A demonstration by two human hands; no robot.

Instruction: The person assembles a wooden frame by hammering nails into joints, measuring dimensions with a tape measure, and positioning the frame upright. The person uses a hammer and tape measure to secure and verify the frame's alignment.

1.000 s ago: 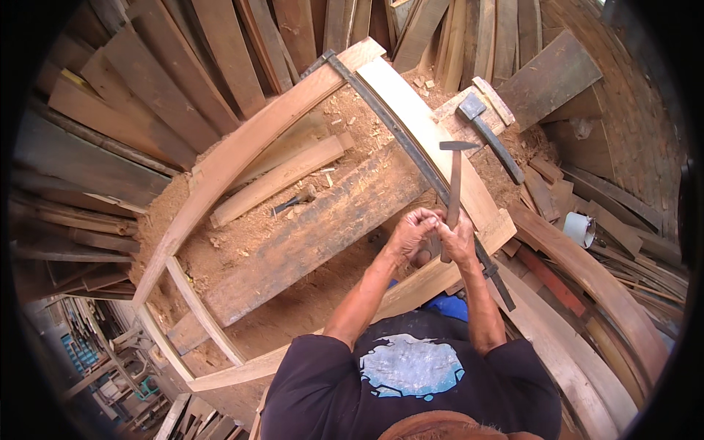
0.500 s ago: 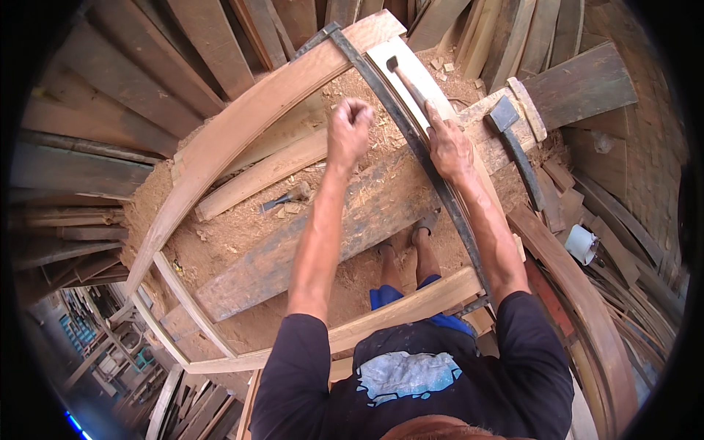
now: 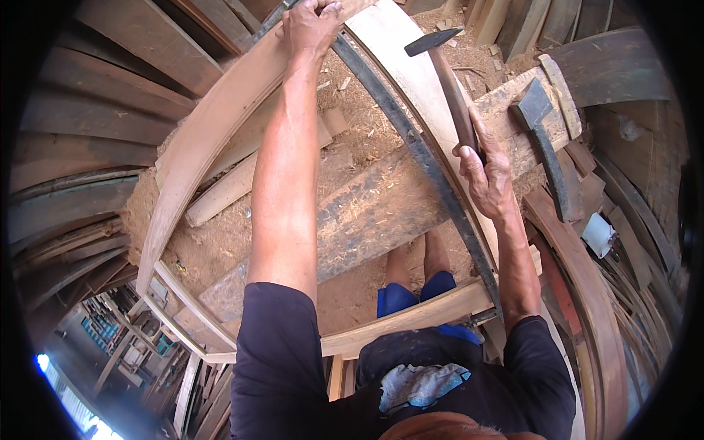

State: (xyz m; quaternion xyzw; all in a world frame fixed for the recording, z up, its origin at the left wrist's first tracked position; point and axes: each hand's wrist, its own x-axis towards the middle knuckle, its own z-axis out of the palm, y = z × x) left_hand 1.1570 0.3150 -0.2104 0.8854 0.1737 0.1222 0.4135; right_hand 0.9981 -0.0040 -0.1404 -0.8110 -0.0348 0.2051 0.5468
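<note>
My right hand point(image 3: 485, 172) is closed around the wooden handle of a hammer point(image 3: 456, 95), its dark metal head pointing away from me over a pale board. At the far corner of a curved wooden frame point(image 3: 209, 128), my left hand point(image 3: 312, 28) rests with curled fingers; whatever they may hold is hidden. Just right of that hand, a long dark metal bar clamp point(image 3: 422, 147) starts and runs along the frame's right side toward me. The pale board point(image 3: 392, 48) lies just outside the bar.
A blocky dark-headed tool point(image 3: 532, 106) lies on a thick plank point(image 3: 506, 110) to the right. Below the frame, another plank point(image 3: 367, 205) crosses sawdust-covered ground. Boards point(image 3: 95, 114) lean all around, and a curved timber point(image 3: 579, 271) stands near my right arm.
My left hand has moved forward and left onto the frame's far corner. My right hand has lifted the hammer off the pale board and shifted right and nearer to me.
</note>
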